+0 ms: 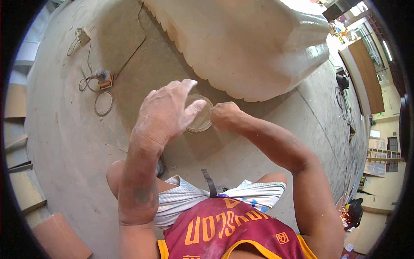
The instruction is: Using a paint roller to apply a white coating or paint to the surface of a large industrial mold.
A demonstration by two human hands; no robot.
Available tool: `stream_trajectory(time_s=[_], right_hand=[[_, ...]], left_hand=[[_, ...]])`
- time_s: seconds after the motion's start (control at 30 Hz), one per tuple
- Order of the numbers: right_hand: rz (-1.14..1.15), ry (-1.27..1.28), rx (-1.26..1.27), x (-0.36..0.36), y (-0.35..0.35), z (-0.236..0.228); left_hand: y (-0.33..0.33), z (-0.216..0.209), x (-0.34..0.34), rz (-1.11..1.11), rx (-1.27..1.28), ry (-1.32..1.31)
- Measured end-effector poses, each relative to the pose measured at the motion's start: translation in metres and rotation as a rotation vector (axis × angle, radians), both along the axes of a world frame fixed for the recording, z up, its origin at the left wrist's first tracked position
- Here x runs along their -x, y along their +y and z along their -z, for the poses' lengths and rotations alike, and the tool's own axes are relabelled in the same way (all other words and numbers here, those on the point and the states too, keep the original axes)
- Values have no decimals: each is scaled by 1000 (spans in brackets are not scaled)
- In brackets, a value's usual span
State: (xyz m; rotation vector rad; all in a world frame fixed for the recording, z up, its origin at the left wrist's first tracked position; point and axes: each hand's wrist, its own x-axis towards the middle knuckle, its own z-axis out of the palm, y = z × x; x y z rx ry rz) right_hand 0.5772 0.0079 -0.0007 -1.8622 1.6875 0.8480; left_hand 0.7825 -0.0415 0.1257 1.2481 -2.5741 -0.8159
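Note:
A round, see-through tub (200, 130) stands on the floor in front of me, between my hands. My left hand (166, 110), coated in pale dust, is at the tub's left side. Its thumb and fingers are spread and curved, with the thumb across the tub's opening, and nothing shows in its grasp. At the right rim, my right hand (225, 115) is closed in a fist. Whatever it may grip is hidden by the fingers. Beyond both hands rises a large, glossy white shell-like form (258, 52) with a scalloped lower edge.
On the dusty floor to the left lie a round lid (103, 103) and a sander-like power tool (103, 78) with a trailing cord. Boards (62, 237) line the left edge. At far right are a brown panel (362, 75), a ladder (383, 154) and a person near sparks (354, 213).

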Motion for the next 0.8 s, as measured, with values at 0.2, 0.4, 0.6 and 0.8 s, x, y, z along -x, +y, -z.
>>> stream_trajectory(time_s=[0.2,0.4,0.6,0.8], right_hand=[[-65,-7,-66,-15,-50,-39],[-70,-37,-79,-5,-57,-14],[-25,-98,-195,-3,-71,-24],[-8,-48,-105,-13,-62,-43]], left_hand=[[10,-15,-9,27,35,82],[7,-20,-14,14,73,27],[7,-16,-6,12,72,46],[8,-25,-12,-6,29,29]])
